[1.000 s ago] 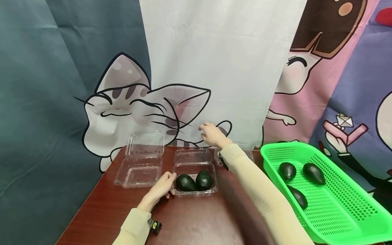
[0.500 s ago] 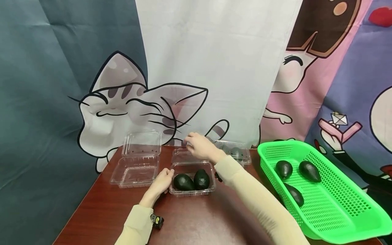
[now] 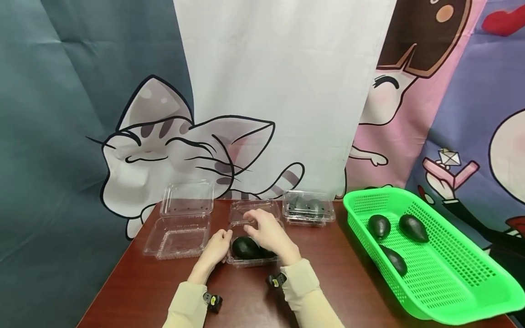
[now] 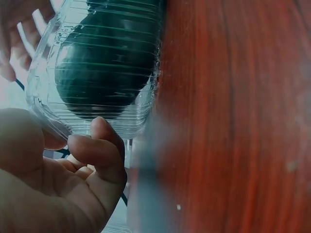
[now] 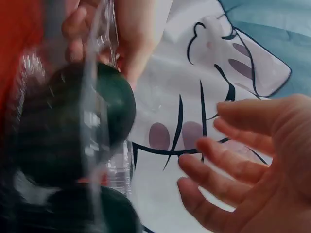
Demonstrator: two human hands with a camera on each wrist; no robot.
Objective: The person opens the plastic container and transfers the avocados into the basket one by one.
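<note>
Left hand [image 3: 216, 247]: fingers pinching edge of open plastic clamshell [image 3: 251, 263], two avocados [image 3: 244, 248] inside. Right hand [image 3: 269, 233] hovers over it, fingers kinda loosely spread.

A cartoon-printed curtain [image 3: 287, 91] hangs behind a reddish-brown table [image 3: 340, 269].

Clear plastic box [image 3: 251, 262], ridged walls, sits on the counter [image 3: 242, 296]; its lid [image 3: 250, 206] is hinged open, folded back at the far side. Two avocados inside, side by side, dark green, almost black from above, smooth and glossy. Left avocado [image 3: 244, 248] mostly visible; right avocado [image 3: 268, 253] largely hidden behind the right hand [image 3: 268, 232]. Left hand [image 3: 217, 247] pinches the box's left end, thumb and bent fingers on the edge. Right hand is over the box's right part, fingers spread and slightly bent, nothing held.
</note>
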